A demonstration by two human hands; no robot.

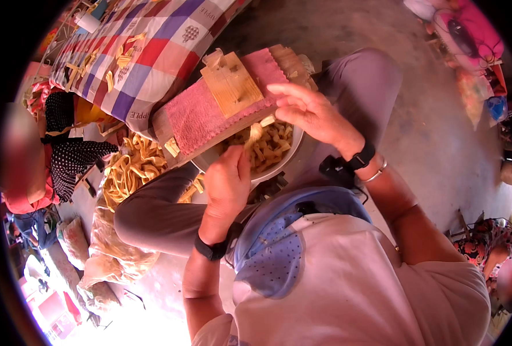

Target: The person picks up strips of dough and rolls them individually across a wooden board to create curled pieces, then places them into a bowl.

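Observation:
My left hand (227,177) pinches a pale yellow twisted strip (256,136) over a round metal basin (295,147) full of similar strips. Fingers stretched out, my right hand (320,118) hovers over the basin's right side, close to the board's edge. Across the basin's far side lies a long wooden board (162,128) covered with a pink towel (195,118). On that towel rests a light wooden block (231,86) with small stubs on top. The strip's lower end is hidden behind my left fingers.
A checked cloth (163,34) with a few strips covers a surface at far left. A heap of strips (134,167) lies beside my left knee, above a plastic bag (117,242). A person in a dotted garment (77,155) sits at left; another person (492,254) is at right.

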